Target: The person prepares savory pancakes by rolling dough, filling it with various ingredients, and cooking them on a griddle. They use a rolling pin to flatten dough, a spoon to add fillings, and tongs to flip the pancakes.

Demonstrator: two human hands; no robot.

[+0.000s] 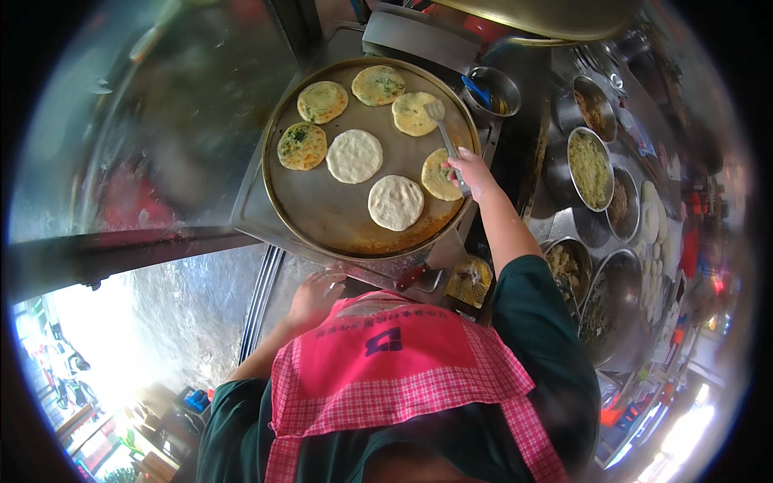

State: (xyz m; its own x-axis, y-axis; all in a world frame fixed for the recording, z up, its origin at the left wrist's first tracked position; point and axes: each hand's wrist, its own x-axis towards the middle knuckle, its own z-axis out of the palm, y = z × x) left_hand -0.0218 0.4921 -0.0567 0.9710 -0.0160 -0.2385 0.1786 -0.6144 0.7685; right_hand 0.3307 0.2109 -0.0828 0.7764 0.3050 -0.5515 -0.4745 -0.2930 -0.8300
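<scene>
My right hand (472,173) is closed round the handle of a spatula (448,142). Its blade lies over the edge of a browned flatbread (412,115) at the griddle's far right. Under and beside that hand is another flatbread (436,177). Two pale, uncooked-looking rounds, one dough round (354,156) in the middle and a second dough round (395,203) nearer me, sit on the round griddle (338,233). Several green-flecked flatbreads (303,146) lie along its left and far side. My left hand (319,293) rests near the counter edge before the griddle, fingers apart, holding nothing.
Right of the griddle stands a small pot (493,90) with a blue-handled tool. Farther right are several metal bowls of filling, one with shredded pale-green food (590,169), and dough pieces (649,225). A large metal lid (547,16) hangs over the far side.
</scene>
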